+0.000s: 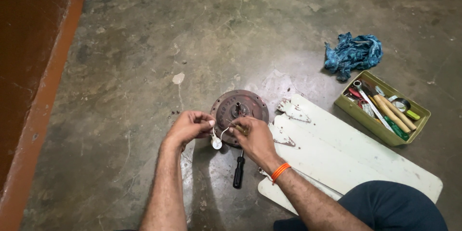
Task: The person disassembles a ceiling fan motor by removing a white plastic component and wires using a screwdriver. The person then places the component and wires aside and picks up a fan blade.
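Mid-frame, on the floor: my left hand (190,127) pinches a white wire (217,137); my right hand (254,137) pinches its other end, touching the rusty motor disc (239,110) just above.

- We are on the bare ground of what looks like a small repair spot or home workshop, not at a bench: the worn, stained concrete floor (144,57) serves as our work surface.
- A reddish-brown wall (24,43) with a painted base strip runs along our left.
- An open green tool tray (375,127) sits on the floor, holding wooden-handled tools and small bits.
- A crumpled blue rag (353,53) lies just behind the tray.
- A rusty round motor housing (250,103) rests on the floor beside white fan blades (346,149) with chipped paint.
- A black-handled screwdriver (238,171) lies near the housing.
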